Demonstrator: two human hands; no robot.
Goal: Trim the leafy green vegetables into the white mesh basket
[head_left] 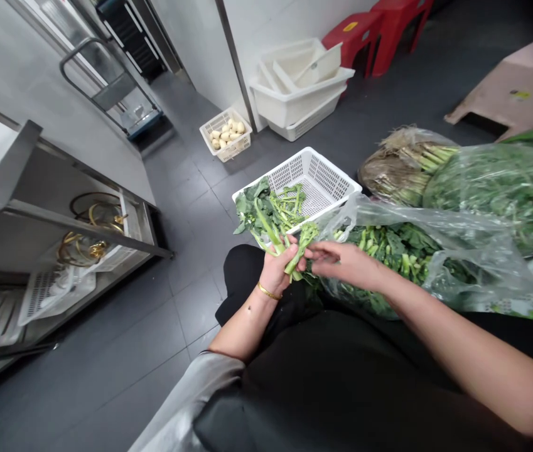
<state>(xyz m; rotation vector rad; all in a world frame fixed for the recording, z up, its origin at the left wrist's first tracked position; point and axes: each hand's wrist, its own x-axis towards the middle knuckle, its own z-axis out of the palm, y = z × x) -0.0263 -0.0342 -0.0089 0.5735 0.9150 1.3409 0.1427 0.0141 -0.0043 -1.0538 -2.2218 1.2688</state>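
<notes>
My left hand [279, 269], with a gold bangle at the wrist, is wrapped round leafy green stems [266, 223]; their dark leaves reach over the near left side of a white slotted basket [334, 182]. A paler stem with a budded top [306, 235] stands up from the same grip. My right hand [334, 258] is just to the right, its fingers bent toward that stem and somewhat blurred; whether they hold anything is unclear. Inside the basket, thin green stems [292, 202] lie at the left. An open plastic bag of greens [402, 251] is beyond my right hand.
Bagged vegetables [496, 188] fill the right side. Ahead are a small basket of pale round items [228, 135], stacked white tubs [289, 97] and red stools [355, 34]. A metal shelf [91, 229] runs along the left; a pink stool [520, 88] is at upper right.
</notes>
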